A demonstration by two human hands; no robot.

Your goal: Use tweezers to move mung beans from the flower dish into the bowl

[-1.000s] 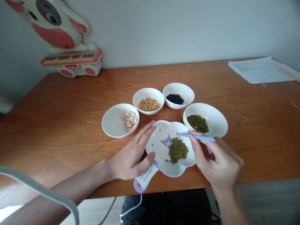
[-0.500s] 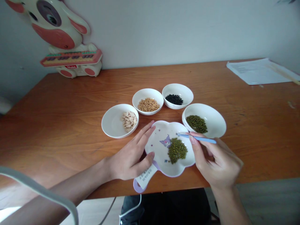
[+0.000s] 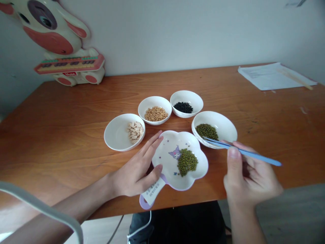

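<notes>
My right hand (image 3: 250,178) pinches blue tweezers (image 3: 257,156) between thumb and fingers. The tips of the tweezers are over the near rim of the right-hand white bowl (image 3: 225,127), close to the green mung beans (image 3: 207,130) in it; whether a bean is between them is too small to tell. My left hand (image 3: 141,169) grips the left rim of a white flower-shaped dish (image 3: 169,176), thumb below and fingers above along the edge. A pile of mung beans (image 3: 187,162) lies in this dish beside a printed cartoon figure. Its lilac handle (image 3: 145,202) carries a white label.
Behind the dish stand white bowls with pale flat seeds (image 3: 135,131), yellow soybeans (image 3: 155,114) and black beans (image 3: 183,107). A cow-shaped toy keyboard (image 3: 69,64) is at the back left, papers (image 3: 271,76) at the back right. A grey cable (image 3: 45,208) crosses the lower left.
My right hand with the tweezers has moved right, from above the flower-shaped dish to the rim of the right-hand bowl. My left hand stays on the dish. The whole view has shifted slightly.
</notes>
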